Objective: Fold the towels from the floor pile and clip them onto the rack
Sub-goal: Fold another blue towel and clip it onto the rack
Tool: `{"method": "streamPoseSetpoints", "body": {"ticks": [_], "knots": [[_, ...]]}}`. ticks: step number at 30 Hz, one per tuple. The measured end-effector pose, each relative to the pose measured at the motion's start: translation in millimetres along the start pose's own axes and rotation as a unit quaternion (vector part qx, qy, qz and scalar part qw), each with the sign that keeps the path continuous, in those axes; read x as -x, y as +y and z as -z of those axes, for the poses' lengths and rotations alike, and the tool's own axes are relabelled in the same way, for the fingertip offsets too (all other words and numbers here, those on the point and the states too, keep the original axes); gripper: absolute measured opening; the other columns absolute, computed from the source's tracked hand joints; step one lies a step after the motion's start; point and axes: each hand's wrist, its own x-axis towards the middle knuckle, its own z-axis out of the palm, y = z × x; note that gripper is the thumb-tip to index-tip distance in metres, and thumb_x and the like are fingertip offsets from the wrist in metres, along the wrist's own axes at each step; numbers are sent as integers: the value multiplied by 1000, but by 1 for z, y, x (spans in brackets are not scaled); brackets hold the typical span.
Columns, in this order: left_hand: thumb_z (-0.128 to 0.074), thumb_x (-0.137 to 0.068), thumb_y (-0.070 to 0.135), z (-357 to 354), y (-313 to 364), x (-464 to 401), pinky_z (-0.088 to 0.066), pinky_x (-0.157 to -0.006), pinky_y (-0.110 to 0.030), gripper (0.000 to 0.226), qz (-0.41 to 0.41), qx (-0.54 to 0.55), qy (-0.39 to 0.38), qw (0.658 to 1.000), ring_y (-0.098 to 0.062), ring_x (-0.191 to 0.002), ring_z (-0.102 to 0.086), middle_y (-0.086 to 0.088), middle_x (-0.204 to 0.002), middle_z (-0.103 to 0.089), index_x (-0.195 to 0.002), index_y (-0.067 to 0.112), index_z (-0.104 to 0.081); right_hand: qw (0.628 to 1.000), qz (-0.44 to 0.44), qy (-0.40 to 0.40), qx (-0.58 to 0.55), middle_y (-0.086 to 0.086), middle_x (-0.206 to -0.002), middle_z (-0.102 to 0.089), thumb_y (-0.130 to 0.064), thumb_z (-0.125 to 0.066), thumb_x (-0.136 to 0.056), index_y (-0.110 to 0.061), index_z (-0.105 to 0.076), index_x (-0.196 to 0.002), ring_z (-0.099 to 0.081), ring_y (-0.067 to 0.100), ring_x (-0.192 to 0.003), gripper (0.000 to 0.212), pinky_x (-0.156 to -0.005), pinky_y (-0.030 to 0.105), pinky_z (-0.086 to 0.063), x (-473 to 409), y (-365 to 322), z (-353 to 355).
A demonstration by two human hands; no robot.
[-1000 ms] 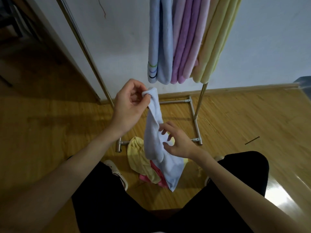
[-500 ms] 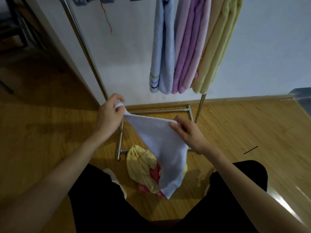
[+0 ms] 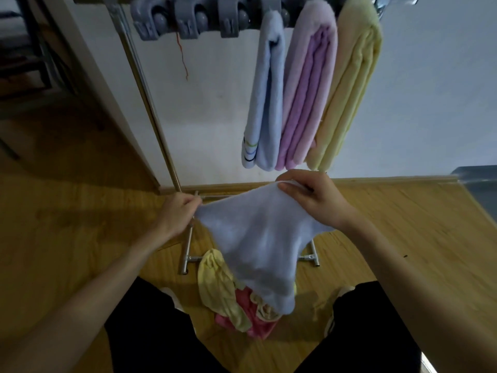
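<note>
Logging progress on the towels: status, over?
Left hand and right hand pinch light blue towel, spread, unfolded. Three empty clips on rack. Nothing blocking.

A warm yellow-brown wooden plank floor [image 3: 403,238] runs up to a pale wooden skirting board [image 3: 390,181] at the foot of a plain white painted wall [image 3: 215,103]. A thin red thread [image 3: 183,59] dangles against that wall. At the far left stands dark, shadowed furniture [image 3: 24,49], too dim to identify, and a grey-blue box-like object [image 3: 478,189] sits at the right edge against the wall.
</note>
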Motion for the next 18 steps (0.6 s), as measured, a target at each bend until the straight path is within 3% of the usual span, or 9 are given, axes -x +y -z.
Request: {"method": "streamPoseSetpoints", "body": {"ticks": [3, 5, 7, 10, 12, 15, 18], "knots": [[-38, -78, 72, -5, -2, 6, -41, -63, -34, 82, -19, -27, -48, 998, -22, -62, -52, -23, -69, -55, -70, -7, -58, 1000, 14, 3, 21, -9, -91, -69, -18, -56, -96, -10, -71, -101, -62, -1, -88, 17, -77, 10, -45, -7, -5, 0], [-53, -82, 65, -11, -5, 8, -35, -61, -31, 67, -56, -86, -79, 992, -16, -60, -45, -14, -66, -47, -58, 3, -52, 999, 23, 10, 28, -8, -91, -69, -15, -58, -95, -7, -72, -100, -62, 0, -88, 16, -76, 9, -45, -10, -7, -1], [-64, -84, 46, -16, -9, 8, -33, -61, -27, 45, -69, -154, -96, 981, -8, -64, -42, -2, -75, -44, -54, 19, -45, 999, 34, 9, 29, -8, -92, -69, -12, -60, -94, -6, -72, -100, -62, 2, -90, 16, -76, 10, -46, -13, -9, -3], [-65, -85, 42, -23, -8, 10, -42, -82, -28, 29, -63, -270, -121, 953, -10, -89, -45, 1, -101, -42, -69, 20, -54, 998, 45, -12, 30, -8, -92, -69, -10, -61, -92, -5, -73, -100, -63, 3, -92, 15, -77, 8, -46, -14, -13, -8], [-68, -80, 50, -29, 0, 12, -38, -100, -35, 33, -91, -301, -122, 941, -17, -114, -42, -1, -121, -40, -96, 21, -65, 998, 48, -27, 27, -5, -95, -72, -10, -62, -92, -6, -73, -100, -63, 3, -92, 14, -77, 9, -46, -15, -14, -10], [-73, -73, 54, -38, 19, 19, -40, -101, -30, 53, -148, -147, -87, 974, -10, -118, -43, 5, -127, -43, -115, 25, -63, 997, 62, -43, 28, 3, -96, -74, -8, -62, -91, -4, -73, -101, -64, 9, -91, 15, -76, 17, -49, -17, -15, -13], [-69, -81, 41, -47, 34, 22, -51, -89, -28, 33, -181, -20, -82, 980, -2, -97, -58, 9, -106, -62, -106, 20, -66, 995, 76, -55, 30, 1, -96, -72, -6, -60, -91, -3, -72, -101, -62, 8, -94, 16, -77, 13, -48, -18, -15, -16]]}}
